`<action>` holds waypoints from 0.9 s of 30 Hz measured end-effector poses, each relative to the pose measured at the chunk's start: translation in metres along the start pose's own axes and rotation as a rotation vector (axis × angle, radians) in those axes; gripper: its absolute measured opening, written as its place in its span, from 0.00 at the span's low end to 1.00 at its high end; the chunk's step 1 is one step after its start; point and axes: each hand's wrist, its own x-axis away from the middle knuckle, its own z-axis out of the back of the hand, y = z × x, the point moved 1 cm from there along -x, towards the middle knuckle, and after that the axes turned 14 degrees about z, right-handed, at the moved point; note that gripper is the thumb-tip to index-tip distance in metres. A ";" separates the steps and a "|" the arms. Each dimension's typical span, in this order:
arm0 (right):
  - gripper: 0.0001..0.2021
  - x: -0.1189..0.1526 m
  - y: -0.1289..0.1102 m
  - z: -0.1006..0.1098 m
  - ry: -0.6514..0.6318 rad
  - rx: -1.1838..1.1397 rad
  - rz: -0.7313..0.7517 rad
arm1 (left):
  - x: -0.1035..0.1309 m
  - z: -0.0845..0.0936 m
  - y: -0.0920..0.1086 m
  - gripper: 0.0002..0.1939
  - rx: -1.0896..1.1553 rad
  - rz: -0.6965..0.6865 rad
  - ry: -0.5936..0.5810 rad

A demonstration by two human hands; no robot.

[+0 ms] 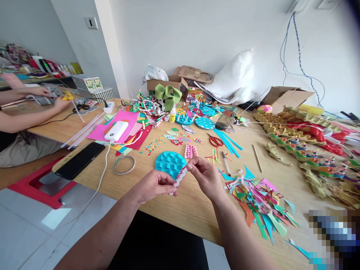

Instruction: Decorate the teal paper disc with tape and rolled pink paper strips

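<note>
Both the left hand [161, 183] and the right hand [204, 176], low in the middle of the head view, pinch thumb against fingers on opposite ends of a pink-and-white strip [180, 176]. It crosses the lower right edge of a blue disc [167, 162]. Red scissors [216, 141] lie right of centre, paper scraps [263, 204] lower right.

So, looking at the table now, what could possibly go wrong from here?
The pink-and-white strip could bend or tear if the left hand and right hand pull unevenly. The white cable hangs past the edge of the table; a snag might drag the white device it is plugged into.
</note>
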 end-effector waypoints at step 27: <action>0.04 0.020 0.009 -0.037 -0.083 0.391 0.383 | -0.037 0.041 -0.028 0.11 -0.072 -0.239 0.559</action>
